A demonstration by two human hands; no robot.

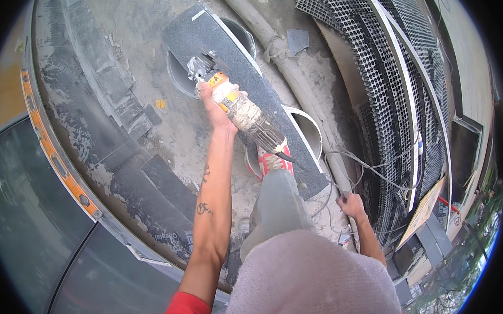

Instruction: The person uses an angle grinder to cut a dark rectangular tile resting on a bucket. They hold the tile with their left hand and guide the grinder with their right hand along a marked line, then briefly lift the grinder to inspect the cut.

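Observation:
My left hand (220, 105) is wrapped round the body of a dusty angle grinder (244, 112) with yellow patches. The grinder hangs over a long dark grey stone slab (253, 78), its head and disc toward the far end. From its near end runs a dark power cord (298, 164). The slab rests across buckets, a grey one (178, 76) at the far end and a whitish one (312, 129) at the nearer end. To the right, my right hand (352, 205) is closed beside the cord's loops; what its fingers hold is hidden. A red and white shoe (274, 163) is by the slab.
A long dusty grey roll (292, 62) lies right of the slab. Beyond it lean black perforated plastic sheets (372, 95) and pale curved strips (406, 94). On the left are dark tiles (168, 183) and an orange spirit level (55, 160) along a ledge. Loose cables (370, 166) tangle near my right hand.

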